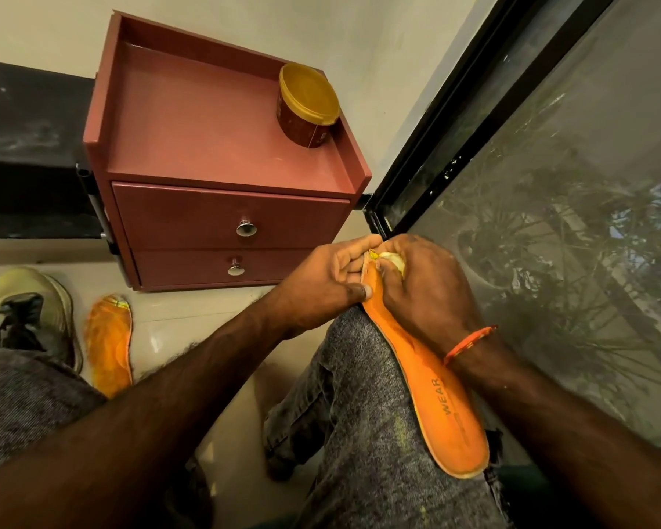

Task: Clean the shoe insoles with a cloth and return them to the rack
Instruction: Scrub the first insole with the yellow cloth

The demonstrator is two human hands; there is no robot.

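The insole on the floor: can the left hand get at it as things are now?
Probably yes, but not at once. The floor insole lies bare on the person's left beside the shoe, nothing on it. But the left hand grips the toe of the lap insole, so it must let go first.

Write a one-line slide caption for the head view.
Left hand steadies an orange insole on the knee while the right hand rubs its tip with a cloth.
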